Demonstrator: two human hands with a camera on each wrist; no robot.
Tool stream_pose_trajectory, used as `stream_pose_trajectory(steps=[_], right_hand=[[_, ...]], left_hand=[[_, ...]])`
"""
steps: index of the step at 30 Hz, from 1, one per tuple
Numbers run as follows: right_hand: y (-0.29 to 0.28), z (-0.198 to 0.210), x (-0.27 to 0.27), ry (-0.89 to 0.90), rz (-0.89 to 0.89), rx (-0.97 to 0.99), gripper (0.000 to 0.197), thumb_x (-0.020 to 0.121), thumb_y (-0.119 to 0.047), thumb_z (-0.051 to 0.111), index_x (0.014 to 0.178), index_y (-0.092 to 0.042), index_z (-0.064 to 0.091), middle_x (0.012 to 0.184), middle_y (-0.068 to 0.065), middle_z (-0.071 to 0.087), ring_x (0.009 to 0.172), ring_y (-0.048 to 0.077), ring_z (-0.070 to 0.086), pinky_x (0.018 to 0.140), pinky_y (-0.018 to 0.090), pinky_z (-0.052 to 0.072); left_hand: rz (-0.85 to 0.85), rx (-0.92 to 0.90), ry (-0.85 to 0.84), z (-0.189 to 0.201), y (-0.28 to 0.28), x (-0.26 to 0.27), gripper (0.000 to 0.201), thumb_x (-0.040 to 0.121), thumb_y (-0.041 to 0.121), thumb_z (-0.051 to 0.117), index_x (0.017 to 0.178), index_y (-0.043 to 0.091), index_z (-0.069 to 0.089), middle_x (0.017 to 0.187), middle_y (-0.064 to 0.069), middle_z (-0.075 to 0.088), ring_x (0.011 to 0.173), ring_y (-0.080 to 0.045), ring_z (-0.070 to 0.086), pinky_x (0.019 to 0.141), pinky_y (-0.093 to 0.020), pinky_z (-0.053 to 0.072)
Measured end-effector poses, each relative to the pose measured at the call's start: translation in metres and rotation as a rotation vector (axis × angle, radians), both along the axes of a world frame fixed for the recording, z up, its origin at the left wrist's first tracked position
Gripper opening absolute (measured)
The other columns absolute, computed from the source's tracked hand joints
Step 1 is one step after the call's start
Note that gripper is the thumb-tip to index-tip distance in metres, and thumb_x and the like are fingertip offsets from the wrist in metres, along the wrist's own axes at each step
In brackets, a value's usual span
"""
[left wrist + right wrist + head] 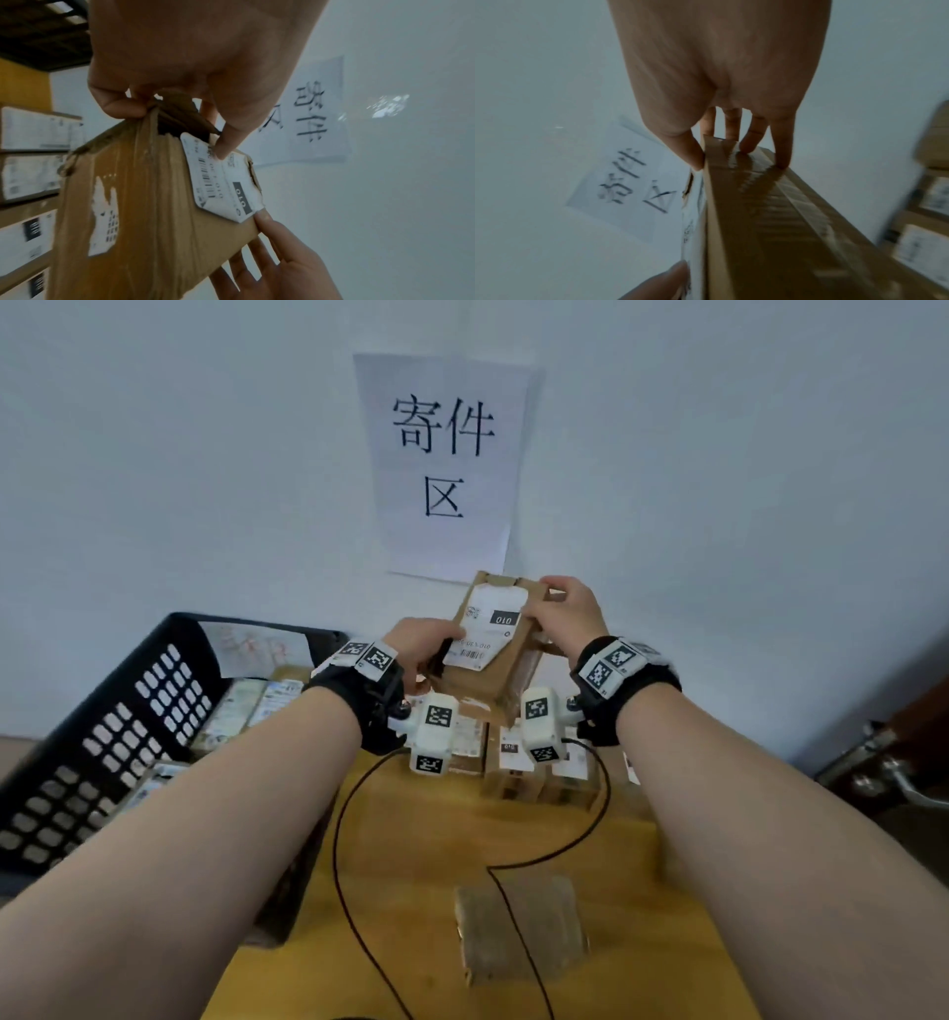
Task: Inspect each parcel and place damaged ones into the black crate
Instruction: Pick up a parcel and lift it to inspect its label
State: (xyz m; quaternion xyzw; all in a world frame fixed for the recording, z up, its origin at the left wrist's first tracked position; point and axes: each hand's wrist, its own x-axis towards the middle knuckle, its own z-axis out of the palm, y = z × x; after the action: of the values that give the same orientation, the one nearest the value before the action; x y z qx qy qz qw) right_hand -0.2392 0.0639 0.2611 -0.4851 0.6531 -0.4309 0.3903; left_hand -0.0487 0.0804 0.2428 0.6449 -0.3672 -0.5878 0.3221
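Note:
Both hands hold a brown cardboard parcel (506,677) tilted in the air before the wall. Its white label (488,624) reads 010. My left hand (436,649) pinches the near lower corner; my right hand (549,603) grips the far top end. In the left wrist view the parcel (154,213) has a torn, crumpled corner under my left hand (174,130) and a ripped edge beside the label (223,182). My right hand (739,160) has its thumb on the label side and its fingers on the parcel's (757,223) taped side. The black crate (102,737) stands at the left with several parcels inside.
Stacked parcels (518,762) stand on the wooden table (411,865) below the hands, against the wall. A flat taped packet (518,927) lies near the table's front, crossed by a black cable (339,814). A paper sign (441,464) hangs on the wall.

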Motion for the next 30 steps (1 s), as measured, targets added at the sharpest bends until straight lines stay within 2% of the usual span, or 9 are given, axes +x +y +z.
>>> stream_pose_trajectory(steps=[2, 7, 9, 12, 14, 18, 23, 27, 30], right_hand=[[0.003, 0.024, 0.022, -0.062, -0.001, -0.097, 0.052, 0.087, -0.011, 0.073, 0.136, -0.017, 0.059, 0.127, -0.001, 0.065, 0.112, 0.020, 0.067, 0.093, 0.040, 0.060], [0.017, 0.085, 0.065, -0.137, -0.016, -0.325, 0.056, 0.089, -0.013, 0.075, 0.142, -0.017, 0.057, 0.129, -0.006, 0.059, 0.117, 0.008, 0.057, 0.096, 0.027, 0.052], [0.023, 0.108, 0.075, -0.248, -0.025, -0.359, 0.065, 0.089, -0.010, 0.074, 0.149, -0.011, 0.050, 0.130, 0.000, 0.065, 0.117, 0.013, 0.063, 0.101, 0.032, 0.053], [0.032, 0.143, 0.086, -0.327, 0.005, -0.444, 0.050, 0.089, -0.003, 0.069, 0.139, -0.011, 0.064, 0.125, 0.001, 0.073, 0.111, 0.014, 0.070, 0.094, 0.034, 0.059], [0.040, 0.167, 0.093, -0.334, 0.046, -0.516, 0.045, 0.091, -0.004, 0.063, 0.132, -0.019, 0.070, 0.128, -0.005, 0.073, 0.111, 0.011, 0.071, 0.085, 0.030, 0.061], [0.056, 0.206, 0.105, -0.337, 0.114, -0.607, 0.042, 0.096, -0.010, 0.060, 0.118, -0.046, 0.065, 0.120, -0.009, 0.075, 0.109, 0.009, 0.072, 0.091, 0.036, 0.062], [0.066, 0.235, 0.104, -0.352, 0.096, -0.677, 0.033, 0.100, -0.019, 0.059, 0.133, -0.021, 0.064, 0.122, -0.005, 0.074, 0.102, 0.000, 0.071, 0.094, 0.032, 0.060], [0.075, 0.251, 0.104, -0.347, 0.118, -0.685, 0.020, 0.104, -0.022, 0.054, 0.112, -0.035, 0.067, 0.111, -0.009, 0.076, 0.090, -0.004, 0.071, 0.075, 0.022, 0.057], [0.079, 0.258, 0.104, -0.343, 0.099, -0.707, 0.024, 0.103, -0.024, 0.054, 0.121, -0.031, 0.068, 0.117, -0.006, 0.075, 0.106, 0.008, 0.070, 0.087, 0.034, 0.060]], left_hand=[[0.014, -0.092, 0.025, 0.026, 0.004, 0.024, 0.007, 0.094, 0.024, 0.070, 0.100, 0.021, 0.071, 0.079, 0.002, 0.068, 0.067, -0.015, 0.053, 0.063, -0.026, 0.035], [0.021, -0.347, 0.090, 0.086, 0.016, 0.063, 0.029, 0.095, 0.021, 0.068, 0.123, 0.026, 0.070, 0.065, 0.008, 0.071, 0.043, -0.009, 0.050, 0.057, -0.023, 0.037], [0.052, -0.434, 0.123, 0.113, 0.023, 0.070, 0.025, 0.095, 0.024, 0.068, 0.120, 0.025, 0.070, 0.069, 0.008, 0.072, 0.050, -0.011, 0.056, 0.056, -0.023, 0.039], [0.085, -0.537, 0.214, 0.154, 0.032, 0.074, 0.021, 0.098, 0.034, 0.062, 0.112, 0.023, 0.074, 0.084, 0.006, 0.075, 0.075, -0.017, 0.062, 0.062, -0.028, 0.045], [0.092, -0.604, 0.252, 0.182, 0.037, 0.074, 0.025, 0.099, 0.034, 0.056, 0.112, 0.024, 0.075, 0.094, 0.006, 0.077, 0.081, -0.016, 0.066, 0.066, -0.031, 0.048], [0.111, -0.732, 0.266, 0.227, 0.049, 0.075, 0.030, 0.104, 0.033, 0.046, 0.114, 0.027, 0.073, 0.100, 0.012, 0.077, 0.087, -0.008, 0.069, 0.067, -0.030, 0.053], [0.099, -0.798, 0.296, 0.262, 0.063, 0.077, 0.032, 0.107, 0.037, 0.041, 0.108, 0.029, 0.072, 0.110, 0.013, 0.075, 0.104, -0.010, 0.068, 0.076, -0.038, 0.057], [0.072, -0.813, 0.300, 0.279, 0.071, 0.080, 0.034, 0.108, 0.040, 0.040, 0.110, 0.028, 0.071, 0.117, 0.011, 0.074, 0.112, -0.011, 0.066, 0.080, -0.040, 0.057], [0.053, -0.813, 0.302, 0.285, 0.075, 0.082, 0.035, 0.109, 0.042, 0.039, 0.108, 0.028, 0.070, 0.118, 0.010, 0.074, 0.111, -0.013, 0.066, 0.081, -0.042, 0.055]])
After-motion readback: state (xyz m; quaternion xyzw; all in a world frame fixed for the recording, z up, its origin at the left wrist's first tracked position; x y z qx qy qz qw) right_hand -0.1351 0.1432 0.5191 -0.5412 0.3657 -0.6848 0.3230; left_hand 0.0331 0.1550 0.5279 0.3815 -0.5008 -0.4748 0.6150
